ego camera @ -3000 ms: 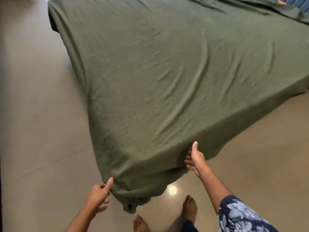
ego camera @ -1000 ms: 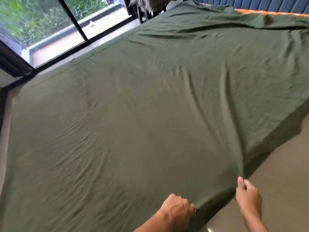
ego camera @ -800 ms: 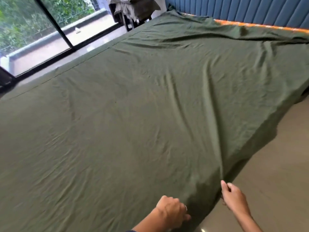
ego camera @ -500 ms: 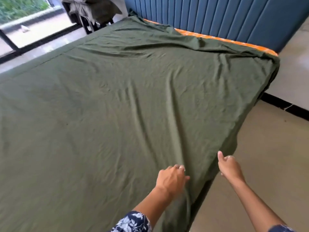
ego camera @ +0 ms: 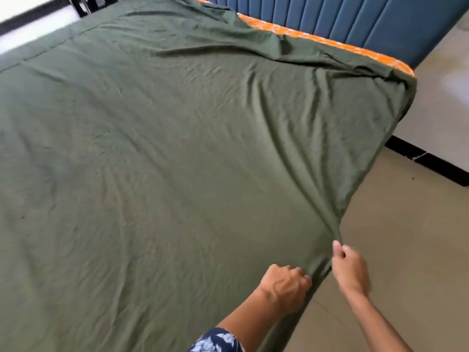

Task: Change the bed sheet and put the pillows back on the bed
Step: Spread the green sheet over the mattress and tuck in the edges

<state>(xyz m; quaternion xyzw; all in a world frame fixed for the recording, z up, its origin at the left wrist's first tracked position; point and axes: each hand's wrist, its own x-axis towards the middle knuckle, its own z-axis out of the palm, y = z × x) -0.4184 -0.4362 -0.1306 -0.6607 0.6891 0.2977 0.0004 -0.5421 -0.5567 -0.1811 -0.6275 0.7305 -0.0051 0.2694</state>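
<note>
Together, left hand [ego camera: 285,284] and right hand [ego camera: 349,269] clutch the edge of the wrinkled green sheet [ego camera: 177,148] draped over the bed.

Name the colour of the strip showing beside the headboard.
Orange, with a pale pattern, in the head view.

Both hands grip the green sheet [ego camera: 177,148] at the bed's near right edge: left hand [ego camera: 285,285] bunching cloth, right hand [ego camera: 349,269] pinching a taut fold. Orange mattress [ego camera: 327,41] shows along the blue headboard [ego camera: 368,19].
</note>
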